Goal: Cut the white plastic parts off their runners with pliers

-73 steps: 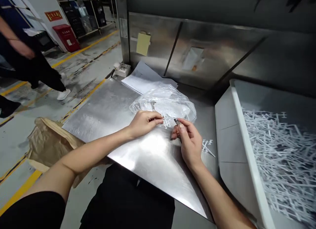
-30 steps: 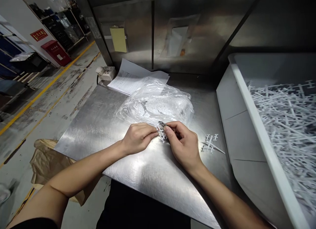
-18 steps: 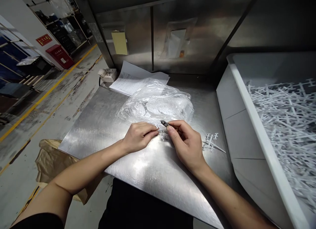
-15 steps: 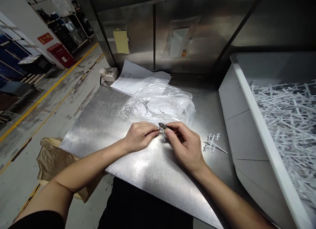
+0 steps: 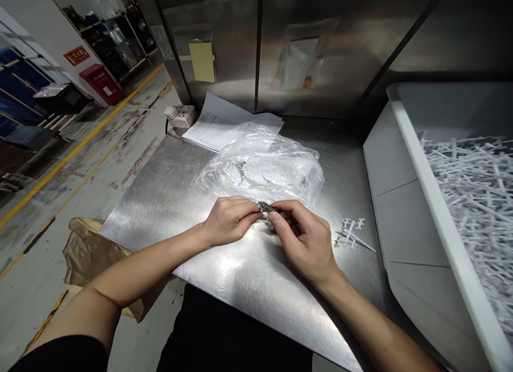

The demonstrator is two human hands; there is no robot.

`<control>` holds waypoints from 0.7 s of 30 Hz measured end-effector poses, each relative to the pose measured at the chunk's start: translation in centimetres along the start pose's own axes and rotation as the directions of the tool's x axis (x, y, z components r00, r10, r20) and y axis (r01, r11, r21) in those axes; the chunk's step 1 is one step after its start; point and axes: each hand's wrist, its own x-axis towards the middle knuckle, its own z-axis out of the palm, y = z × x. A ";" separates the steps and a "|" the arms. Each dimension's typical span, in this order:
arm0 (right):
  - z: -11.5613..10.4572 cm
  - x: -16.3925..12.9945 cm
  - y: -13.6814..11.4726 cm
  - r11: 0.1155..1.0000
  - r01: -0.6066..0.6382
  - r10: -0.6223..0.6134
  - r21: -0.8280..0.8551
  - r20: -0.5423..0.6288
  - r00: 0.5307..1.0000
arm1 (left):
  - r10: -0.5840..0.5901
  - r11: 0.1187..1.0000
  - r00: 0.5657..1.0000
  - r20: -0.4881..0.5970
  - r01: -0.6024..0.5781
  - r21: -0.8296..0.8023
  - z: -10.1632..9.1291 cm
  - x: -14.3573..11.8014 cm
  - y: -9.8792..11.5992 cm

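My left hand (image 5: 229, 221) pinches a small white plastic sprue piece, mostly hidden between the fingertips of both hands. My right hand (image 5: 305, 242) grips a small dark metal cutter (image 5: 266, 207) whose tip meets that piece. Both hands rest on the steel table (image 5: 168, 185), just in front of a clear plastic bag (image 5: 264, 166) holding small white parts. Another white sprue piece (image 5: 352, 233) lies loose on the table to the right of my right hand.
A large white bin (image 5: 404, 147) full of white sprue pieces (image 5: 476, 195) stands at the right. Papers (image 5: 218, 125) and a power socket (image 5: 182, 115) lie at the table's back. A brown paper bag (image 5: 90, 257) sits on the floor at left. Steel walls close the back.
The view swung from the aisle, where another person walked, toward the table. My hands came closer together, and the cutter's tip now meets the piece in my left fingers.
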 end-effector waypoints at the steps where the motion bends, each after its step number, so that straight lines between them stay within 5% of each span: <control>1: 0.0 0.0 0.0 1.000 0.009 -0.009 -0.004 -0.001 1.000 | 0.003 1.000 1.000 0.000 -0.003 0.001 0.0 0.0 0.0; 12: 0.3 -0.1 0.0 1.000 -0.003 0.003 -0.010 -0.016 1.000 | 0.024 0.999 1.000 0.017 -0.025 0.049 0.2 -0.2 0.0; 21: 1.0 0.6 0.5 0.920 -0.301 0.317 0.249 -0.026 0.948 | 0.006 0.994 0.999 0.033 -0.009 0.111 0.5 -0.1 0.3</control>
